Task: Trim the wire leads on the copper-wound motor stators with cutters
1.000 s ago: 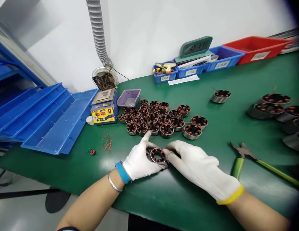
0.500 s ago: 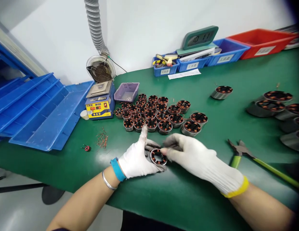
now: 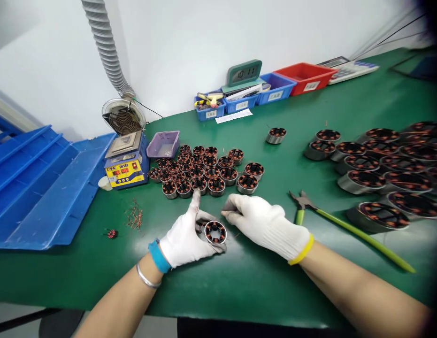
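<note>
My left hand [image 3: 188, 239], in a white glove with a blue wristband, grips a motor stator [image 3: 215, 233], a metal ring with copper windings and a black inner lining. The stator is tilted so its open face points up toward me. Just to its right, and apart from it, is my right hand [image 3: 264, 223] in a white knitted glove with a yellow cuff. Its fingers are pinched together; whatever lies between them is too small to make out. Beyond both hands stand several more stators [image 3: 216, 187] in close rows.
Green-handled pliers [image 3: 359, 239] lie open to the right, before another group of stators [image 3: 362, 180]. At left are a solder pot [image 3: 126, 176], a purple tray [image 3: 164, 145], copper wire scraps [image 3: 134, 217], a small coil [image 3: 111, 233] and blue trays [image 3: 63, 197]. Tool bins [image 3: 241, 104] line the wall.
My right hand has moved away from the stator's rim, leaving a gap. My left hand keeps its grip on the stator. The whole view has swung toward the right.
</note>
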Demonstrator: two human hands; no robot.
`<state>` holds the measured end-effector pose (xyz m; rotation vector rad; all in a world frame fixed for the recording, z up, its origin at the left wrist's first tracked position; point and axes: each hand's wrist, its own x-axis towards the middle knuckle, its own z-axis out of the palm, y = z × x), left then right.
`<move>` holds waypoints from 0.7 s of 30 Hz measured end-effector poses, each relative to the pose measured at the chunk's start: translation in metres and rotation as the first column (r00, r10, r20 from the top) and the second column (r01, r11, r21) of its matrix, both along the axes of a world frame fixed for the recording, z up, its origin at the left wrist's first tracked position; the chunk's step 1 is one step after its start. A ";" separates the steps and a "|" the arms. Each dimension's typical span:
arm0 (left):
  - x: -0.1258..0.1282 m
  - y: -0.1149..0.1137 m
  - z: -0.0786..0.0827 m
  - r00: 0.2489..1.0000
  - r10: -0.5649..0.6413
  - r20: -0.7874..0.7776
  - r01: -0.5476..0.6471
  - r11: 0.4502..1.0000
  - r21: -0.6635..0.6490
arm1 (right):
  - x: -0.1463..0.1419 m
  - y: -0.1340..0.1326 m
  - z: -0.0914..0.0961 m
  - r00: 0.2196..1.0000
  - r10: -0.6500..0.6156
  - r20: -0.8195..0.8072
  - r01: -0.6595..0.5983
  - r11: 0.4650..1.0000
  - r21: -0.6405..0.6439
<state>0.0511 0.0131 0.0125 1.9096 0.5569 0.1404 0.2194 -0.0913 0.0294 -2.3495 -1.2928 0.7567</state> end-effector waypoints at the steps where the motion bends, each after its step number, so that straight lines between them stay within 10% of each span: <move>1: 0.000 0.001 0.000 1.000 -0.010 0.003 0.010 1.000 0.013 | -0.001 -0.003 0.001 0.998 0.034 0.058 -0.031 0.999 -0.037; 10: -0.002 0.004 -0.007 0.999 -0.052 0.010 0.052 0.998 0.032 | -0.006 -0.042 -0.003 0.864 0.236 0.444 -0.184 0.970 -0.157; 16: -0.002 0.005 -0.011 0.995 -0.085 0.060 0.082 0.995 0.053 | -0.008 -0.040 -0.002 0.776 0.146 0.613 -0.375 0.889 0.263; 21: -0.002 0.007 -0.010 0.995 -0.097 0.012 0.096 0.994 0.057 | -0.018 -0.026 -0.013 0.726 0.364 0.584 -0.452 0.892 0.006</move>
